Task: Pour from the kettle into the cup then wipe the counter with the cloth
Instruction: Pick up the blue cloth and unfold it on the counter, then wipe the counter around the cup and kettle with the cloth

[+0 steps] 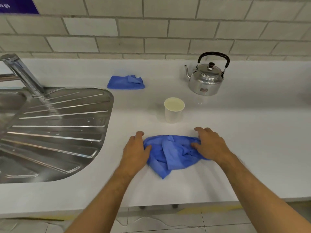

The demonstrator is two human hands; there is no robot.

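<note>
A crumpled blue cloth [170, 152] lies on the white counter [252, 140] in front of me. My left hand [136, 148] presses on its left edge and my right hand [210, 145] grips its right edge. Just behind the cloth stands a white cup [174, 110] with liquid in it, upright. The shiny metal kettle [206, 79] with a black handle sits farther back to the right, its spout pointing left, untouched.
A second blue cloth [125, 82] lies folded at the back of the counter. A steel sink drainboard [55, 130] with a tap [21, 73] fills the left side. A tiled wall [151, 31] stands behind. The counter's front edge runs below my forearms.
</note>
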